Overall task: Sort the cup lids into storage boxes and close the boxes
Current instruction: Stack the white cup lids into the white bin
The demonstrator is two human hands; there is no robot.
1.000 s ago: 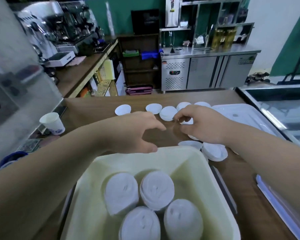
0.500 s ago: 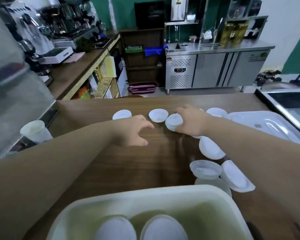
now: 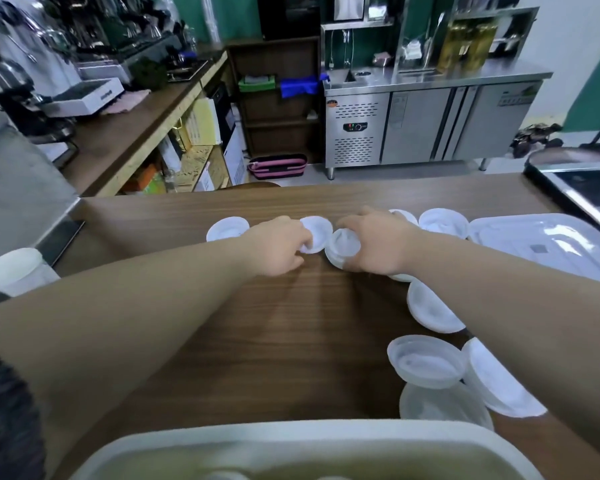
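I see my left hand (image 3: pixel 276 245) pinching one cup lid (image 3: pixel 317 230) on the wooden counter (image 3: pixel 291 341); my right hand (image 3: pixel 378 244) grips a lid stack (image 3: pixel 342 245) just beside it. Further loose lids (image 3: pixel 430 306) lie at right.

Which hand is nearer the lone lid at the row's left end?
Left. The left hand, gripping the neighbouring lid, is just right of the lone lid; the right hand, holding stacked lids, is farther right.

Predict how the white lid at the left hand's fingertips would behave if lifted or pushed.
The lid looks thin and translucent, so probably light and slightly flexible. Lying low and flat on the smooth wooden counter, it would likely slide rather than roll or tip.
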